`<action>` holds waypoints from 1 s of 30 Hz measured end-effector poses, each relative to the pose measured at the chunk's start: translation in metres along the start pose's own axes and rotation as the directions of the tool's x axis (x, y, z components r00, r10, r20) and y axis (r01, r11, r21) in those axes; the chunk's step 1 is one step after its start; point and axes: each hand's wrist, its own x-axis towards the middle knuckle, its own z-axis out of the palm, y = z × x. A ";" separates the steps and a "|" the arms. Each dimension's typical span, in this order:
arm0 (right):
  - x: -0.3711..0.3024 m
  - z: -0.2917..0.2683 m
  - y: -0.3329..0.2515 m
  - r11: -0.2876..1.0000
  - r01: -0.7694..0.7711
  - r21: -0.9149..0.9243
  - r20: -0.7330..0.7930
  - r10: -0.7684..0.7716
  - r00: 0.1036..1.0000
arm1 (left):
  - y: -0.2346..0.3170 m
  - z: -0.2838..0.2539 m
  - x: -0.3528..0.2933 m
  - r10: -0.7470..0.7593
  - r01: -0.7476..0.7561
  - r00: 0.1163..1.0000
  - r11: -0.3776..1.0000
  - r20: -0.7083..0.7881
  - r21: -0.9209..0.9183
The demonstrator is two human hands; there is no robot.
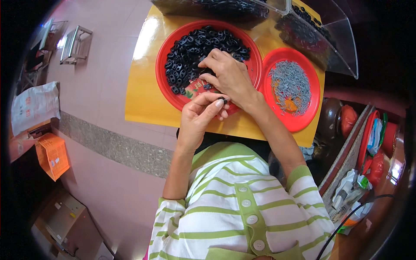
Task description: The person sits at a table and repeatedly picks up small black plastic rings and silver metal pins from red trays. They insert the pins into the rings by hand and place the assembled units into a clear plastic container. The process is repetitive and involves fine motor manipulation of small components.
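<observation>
A heap of small black oval plastic pieces with holes (190,52) fills much of a round red tray (161,80). My left hand (200,115) is at the tray's near rim, with thumb and forefinger pinching one small black plastic piece (223,100). Over the near side of the heap reaches my right hand (232,76), its fingers bent and the thumb apart from the forefinger. Nothing shows between them, though the palm side is hidden. Beside my right wrist, a second red plate (291,125) bears a pile of small grey metal screws or pins (290,86).
Both red dishes stand on a yellow tabletop (141,102). Clear plastic bins (342,43) with more black pieces line its far side. A metal stool (74,45), a white sack (37,106) and an orange bag (52,155) are off to the left. Cluttered shelving stands at right.
</observation>
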 end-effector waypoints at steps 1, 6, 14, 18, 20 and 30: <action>0.000 0.000 0.000 1.000 -0.003 -0.009 0.018 0.004 1.000 | -0.001 -0.001 0.001 0.003 -0.003 1.000 1.000 0.003 0.002; -0.002 -0.003 0.003 0.998 -0.015 0.054 0.035 0.013 0.999 | -0.002 -0.001 0.002 0.014 -0.014 1.000 1.000 0.004 0.004; -0.032 -0.045 -0.007 0.343 -0.491 0.801 0.338 0.418 0.843 | -0.001 0.007 0.003 0.076 -0.084 0.989 0.995 -0.130 -0.058; -0.053 -0.056 -0.007 0.210 -0.482 0.851 0.366 0.422 0.829 | -0.002 0.010 0.004 0.114 -0.112 0.980 0.994 -0.165 0.019; -0.062 -0.062 -0.011 0.169 -0.495 0.852 0.392 0.422 0.818 | 0.000 0.015 0.003 0.124 -0.116 0.979 0.992 -0.163 0.059; -0.080 -0.061 -0.012 0.148 -0.404 0.903 0.306 0.440 0.844 | -0.006 0.025 -0.001 0.157 -0.132 0.976 0.978 -0.152 0.162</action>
